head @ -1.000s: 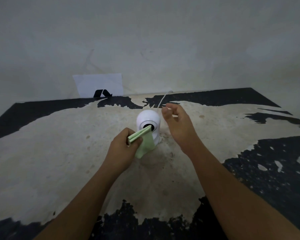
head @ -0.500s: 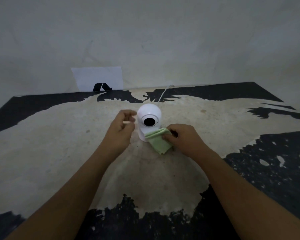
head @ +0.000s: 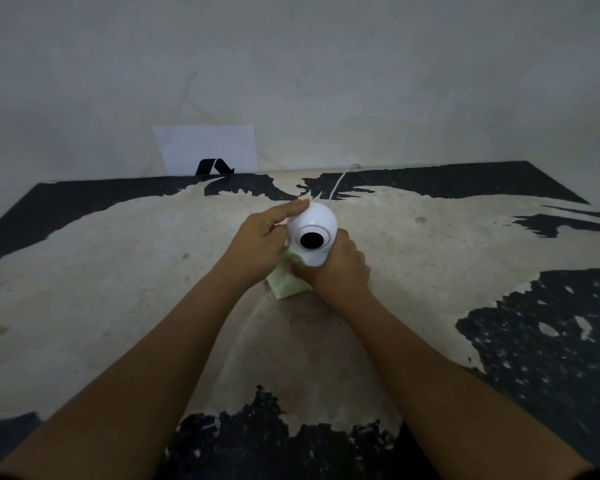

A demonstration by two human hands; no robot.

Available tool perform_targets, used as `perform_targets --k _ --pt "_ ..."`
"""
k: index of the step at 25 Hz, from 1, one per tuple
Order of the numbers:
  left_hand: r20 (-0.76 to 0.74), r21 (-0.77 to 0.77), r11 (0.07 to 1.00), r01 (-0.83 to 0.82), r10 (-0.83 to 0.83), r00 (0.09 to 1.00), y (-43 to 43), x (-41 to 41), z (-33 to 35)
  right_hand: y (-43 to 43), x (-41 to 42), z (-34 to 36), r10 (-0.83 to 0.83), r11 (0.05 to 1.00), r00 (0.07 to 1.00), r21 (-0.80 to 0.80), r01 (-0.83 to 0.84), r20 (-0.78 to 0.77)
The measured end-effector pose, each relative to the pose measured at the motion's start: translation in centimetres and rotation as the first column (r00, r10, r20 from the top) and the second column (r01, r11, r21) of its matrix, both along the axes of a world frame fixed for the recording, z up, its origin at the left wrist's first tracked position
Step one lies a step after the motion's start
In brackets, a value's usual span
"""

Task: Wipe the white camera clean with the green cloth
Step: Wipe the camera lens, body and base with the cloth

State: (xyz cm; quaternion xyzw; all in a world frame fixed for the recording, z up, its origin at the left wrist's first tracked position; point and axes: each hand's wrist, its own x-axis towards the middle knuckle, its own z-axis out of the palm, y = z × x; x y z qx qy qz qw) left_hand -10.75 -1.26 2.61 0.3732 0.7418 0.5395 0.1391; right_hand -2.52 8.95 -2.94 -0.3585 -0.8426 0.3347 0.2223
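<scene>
The white camera [head: 317,221] is a round dome with a black lens facing me, standing in the middle of the worn table [head: 118,289]. My left hand [head: 260,244] grips its left side, with the forefinger lying over the top. My right hand [head: 340,268] presses the folded green cloth [head: 286,284] against the camera's base from the front right. Part of the cloth sticks out below and between the hands; the rest is hidden under my right hand.
A thin white cable [head: 338,183] runs from behind the camera to the table's far edge. A white paper sheet with a black mark [head: 208,150] leans against the grey wall at the back left. The tabletop is pale with black patches.
The cloth passed from my left hand to my right. My left hand then closed onto the camera's left side, and my right hand pushed the cloth in against the base.
</scene>
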Motion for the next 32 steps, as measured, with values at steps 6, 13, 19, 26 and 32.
perform_targets --k 6,13,19,26,32 --pt "-0.016 -0.001 1.0 -0.009 0.009 1.0 0.2 -0.4 -0.2 1.3 1.3 0.1 0.085 0.99 0.985 0.097 -0.1 0.151" --pt "0.01 0.01 1.0 0.0 0.0 1.0 0.2 -0.8 -0.3 6.4 2.8 1.6 0.063 0.966 0.956 0.222 -0.13 0.285" --pt "0.005 0.02 0.999 -0.025 0.025 1.0 0.3 -0.6 -0.4 4.7 2.0 1.2 0.118 0.957 0.951 0.224 -0.186 0.287" --pt "0.014 0.075 0.997 -0.027 0.026 1.0 0.3 -0.5 -0.7 1.9 0.2 0.7 0.11 0.988 0.989 0.094 -0.119 0.098" --pt "0.047 0.069 0.998 -0.006 0.003 0.999 0.3 -0.7 -0.7 5.8 2.8 1.2 0.132 0.977 0.961 0.133 -0.167 0.243"
